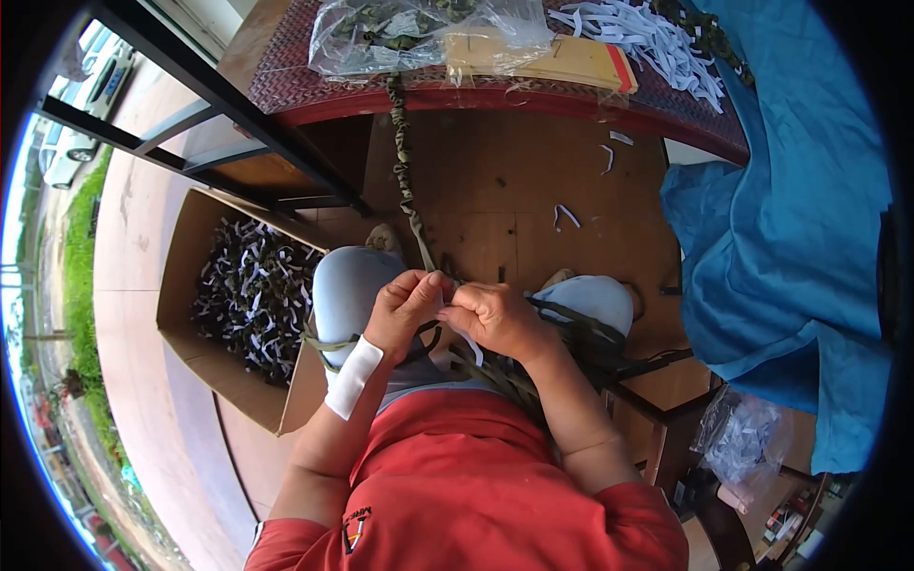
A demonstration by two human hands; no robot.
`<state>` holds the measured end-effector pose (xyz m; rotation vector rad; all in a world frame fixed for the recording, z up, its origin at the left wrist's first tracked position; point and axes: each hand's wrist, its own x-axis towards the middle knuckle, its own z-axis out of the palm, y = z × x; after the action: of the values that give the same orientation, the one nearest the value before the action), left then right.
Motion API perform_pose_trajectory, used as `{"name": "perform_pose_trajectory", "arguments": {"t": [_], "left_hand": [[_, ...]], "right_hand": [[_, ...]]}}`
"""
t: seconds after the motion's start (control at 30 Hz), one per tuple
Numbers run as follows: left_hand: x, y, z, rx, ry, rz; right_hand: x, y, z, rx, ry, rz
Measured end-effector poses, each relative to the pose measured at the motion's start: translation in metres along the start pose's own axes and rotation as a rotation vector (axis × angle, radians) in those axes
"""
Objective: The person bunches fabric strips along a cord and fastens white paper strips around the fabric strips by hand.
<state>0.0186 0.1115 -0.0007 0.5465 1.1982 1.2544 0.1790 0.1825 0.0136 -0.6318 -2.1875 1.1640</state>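
Observation:
My left hand (407,306) is closed, thumb and forefinger pinched on the end of a gathered camouflage fabric strip (405,176). That strip runs taut from the table edge down to my fingers. Close beside it, my right hand (490,319) is closed too, its fingertips meeting the left ones. A narrow white strip (474,352) hangs below the right fingers. What lies right between the fingertips is hidden. Olive straps (571,324) drape over my lap and right thigh. A white band (354,379) wraps my left wrist.
A cardboard box (176,319) full of dark pieces with white strips stands at left. On the red-edged table (324,111) lie a plastic bag (343,43), tan card (533,62) and piled white strips (647,38). Blue cloth (790,219) hangs at right, above a bag of white pieces (747,433).

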Motion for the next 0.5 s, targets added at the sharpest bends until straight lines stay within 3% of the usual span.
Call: {"name": "perform_pose_trajectory", "arguments": {"t": [0.13, 0.23, 0.33, 0.37, 0.5], "left_hand": [[-0.005, -0.004, -0.006, -0.008, -0.059, 0.025], [-0.008, -0.003, -0.001, -0.255, -0.122, -0.071], [-0.017, -0.004, 0.007, -0.085, -0.082, -0.133], [-0.016, -0.001, 0.006, -0.163, -0.071, -0.138], [0.0, 0.009, 0.003, -0.242, 0.016, -0.001]], "right_hand": [[0.007, 0.015, -0.005, 0.258, 0.017, 0.124], [0.032, 0.036, 0.016, 0.498, 0.006, 0.234], [0.045, 0.035, 0.029, 0.72, -0.093, 0.411], [0.047, 0.033, 0.034, 0.755, -0.058, 0.404], [0.049, 0.027, 0.037, 0.992, -0.036, 0.488]]}}
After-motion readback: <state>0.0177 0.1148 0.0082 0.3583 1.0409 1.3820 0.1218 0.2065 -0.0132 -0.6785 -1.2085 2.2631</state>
